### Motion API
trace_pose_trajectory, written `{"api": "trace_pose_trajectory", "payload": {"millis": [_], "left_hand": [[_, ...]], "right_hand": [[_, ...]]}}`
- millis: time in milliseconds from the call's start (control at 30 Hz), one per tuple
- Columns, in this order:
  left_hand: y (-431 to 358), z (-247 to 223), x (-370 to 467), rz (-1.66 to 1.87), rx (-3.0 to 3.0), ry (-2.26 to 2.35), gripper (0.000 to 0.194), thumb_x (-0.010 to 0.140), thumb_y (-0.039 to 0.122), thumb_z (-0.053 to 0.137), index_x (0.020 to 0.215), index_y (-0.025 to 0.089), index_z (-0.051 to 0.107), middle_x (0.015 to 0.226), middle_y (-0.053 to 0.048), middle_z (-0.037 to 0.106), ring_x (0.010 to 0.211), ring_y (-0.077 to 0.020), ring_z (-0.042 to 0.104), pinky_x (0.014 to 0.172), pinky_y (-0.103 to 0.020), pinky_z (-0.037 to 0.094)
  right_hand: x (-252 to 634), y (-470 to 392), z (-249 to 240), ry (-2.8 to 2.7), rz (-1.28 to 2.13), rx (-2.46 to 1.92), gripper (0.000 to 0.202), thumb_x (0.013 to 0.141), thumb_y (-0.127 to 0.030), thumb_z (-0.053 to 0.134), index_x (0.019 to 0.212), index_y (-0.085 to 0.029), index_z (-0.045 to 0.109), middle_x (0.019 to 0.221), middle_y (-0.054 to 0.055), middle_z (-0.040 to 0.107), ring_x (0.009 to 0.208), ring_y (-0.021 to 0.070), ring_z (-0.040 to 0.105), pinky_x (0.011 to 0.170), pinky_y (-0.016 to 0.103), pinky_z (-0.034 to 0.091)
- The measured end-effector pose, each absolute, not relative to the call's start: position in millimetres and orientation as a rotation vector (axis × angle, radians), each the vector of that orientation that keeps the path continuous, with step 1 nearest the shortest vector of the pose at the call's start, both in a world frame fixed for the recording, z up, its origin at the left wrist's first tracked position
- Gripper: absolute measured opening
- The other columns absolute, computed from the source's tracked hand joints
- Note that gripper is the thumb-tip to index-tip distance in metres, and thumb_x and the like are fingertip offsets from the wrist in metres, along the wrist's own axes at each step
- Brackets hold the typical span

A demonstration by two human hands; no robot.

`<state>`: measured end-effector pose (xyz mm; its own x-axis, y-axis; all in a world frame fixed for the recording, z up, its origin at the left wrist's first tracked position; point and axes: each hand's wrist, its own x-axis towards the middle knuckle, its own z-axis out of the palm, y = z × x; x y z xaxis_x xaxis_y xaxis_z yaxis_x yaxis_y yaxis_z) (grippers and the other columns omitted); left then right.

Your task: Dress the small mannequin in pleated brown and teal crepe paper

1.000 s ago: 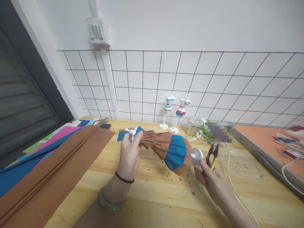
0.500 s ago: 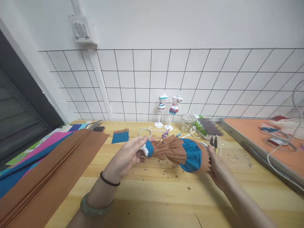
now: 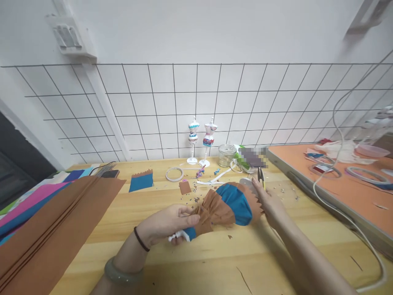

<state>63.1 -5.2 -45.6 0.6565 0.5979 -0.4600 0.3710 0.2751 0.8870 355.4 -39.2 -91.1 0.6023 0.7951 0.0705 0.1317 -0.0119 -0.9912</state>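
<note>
Where wood tabletop [image 3: 178, 266] meets gridded wall [image 3: 186, 78], glass jar [image 3: 226, 157] sits; left fingers [image 3: 190, 221] grip dressed mannequin [image 3: 235, 205], right fingers [image 3: 258, 187] its base [image 3: 246, 182] and snips [image 3: 260, 177].

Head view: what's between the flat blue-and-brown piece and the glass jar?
Left to right in the head view: a tape ring, a crumpled purple scrap and a small blue scrap, with a white strip partly in front.

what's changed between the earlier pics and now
The left hand has brought the neck end of the white mannequin in pleated brown-and-blue material toward the person. Nothing was let go: the right hand still holds its round base and the black-and-yellow cutters.
</note>
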Motion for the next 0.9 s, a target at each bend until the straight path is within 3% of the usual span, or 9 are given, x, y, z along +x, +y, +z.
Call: {"api": "trace_pose_trajectory", "payload": {"millis": [100, 300, 500, 633, 767, 900], "left_hand": [[-6, -52, 67, 0.142, 1.384, 0.897, 0.049, 0.064, 0.064, 0.066, 0.081, 0.018, 0.064, 0.062, -0.001, 0.059, 0.038, -0.0045, 0.037, 0.036, -0.018, 0.022], [1, -54, 67, 0.253, 1.273, 0.803, 0.051, 0.065, 0.066, 0.064, 0.074, 0.016, 0.06, 0.05, 0.005, 0.044, 0.037, -0.0025, 0.021, 0.036, -0.021, 0.007], [4, -56, 72, 0.466, 0.928, 0.685, 0.046, 0.068, 0.058, 0.067, 0.073, 0.017, 0.048, 0.058, 0.005, 0.05, 0.035, 0.0002, 0.023, 0.037, -0.017, 0.009], [3, -59, 76, 0.465, 0.83, 0.655, 0.041, 0.074, 0.054, 0.064, 0.074, 0.017, 0.047, 0.054, 0.006, 0.047, 0.033, 0.0004, 0.021, 0.036, -0.016, 0.009], [2, -62, 78, 0.448, 0.869, 0.637, 0.044, 0.073, 0.057, 0.064, 0.079, 0.016, 0.048, 0.064, 0.001, 0.055, 0.035, 0.0014, 0.024, 0.037, -0.015, 0.01], [1, -65, 77, 0.456, 0.951, 0.613, 0.044, 0.075, 0.058, 0.062, 0.08, 0.017, 0.047, 0.065, 0.002, 0.054, 0.036, 0.0009, 0.026, 0.036, -0.014, 0.013]], "right_hand": [[356, -38, -93, -0.814, 0.654, -1.551, 0.048, 0.07, -0.067, 0.059, 0.063, -0.02, 0.053, 0.039, -0.006, 0.042, 0.036, 0.011, 0.041, 0.035, 0.022, 0.028], [359, -38, -85, -0.805, 0.501, -1.514, 0.052, 0.082, -0.071, 0.032, 0.065, -0.023, 0.042, 0.045, -0.008, 0.035, 0.035, 0.0082, 0.027, 0.035, 0.023, 0.024], [336, -63, -74, -1.001, 0.264, -1.429, 0.052, 0.082, -0.07, 0.032, 0.069, -0.022, 0.047, 0.06, -0.002, 0.045, 0.049, 0.0117, 0.04, 0.044, 0.025, 0.033], [305, -77, -70, -1.709, 0.27, -1.4, 0.03, 0.089, -0.046, 0.042, 0.077, -0.022, 0.055, 0.063, 0.0, 0.057, 0.056, 0.0144, 0.054, 0.051, 0.024, 0.041], [292, -79, -66, -1.874, 0.221, -1.455, 0.027, 0.093, -0.038, 0.039, 0.077, -0.022, 0.054, 0.059, -0.001, 0.058, 0.051, 0.0135, 0.055, 0.049, 0.023, 0.041], [295, -78, -66, -1.978, 0.165, -1.486, 0.029, 0.094, -0.038, 0.037, 0.078, -0.021, 0.054, 0.056, -0.001, 0.057, 0.048, 0.0135, 0.055, 0.047, 0.023, 0.039]]}}
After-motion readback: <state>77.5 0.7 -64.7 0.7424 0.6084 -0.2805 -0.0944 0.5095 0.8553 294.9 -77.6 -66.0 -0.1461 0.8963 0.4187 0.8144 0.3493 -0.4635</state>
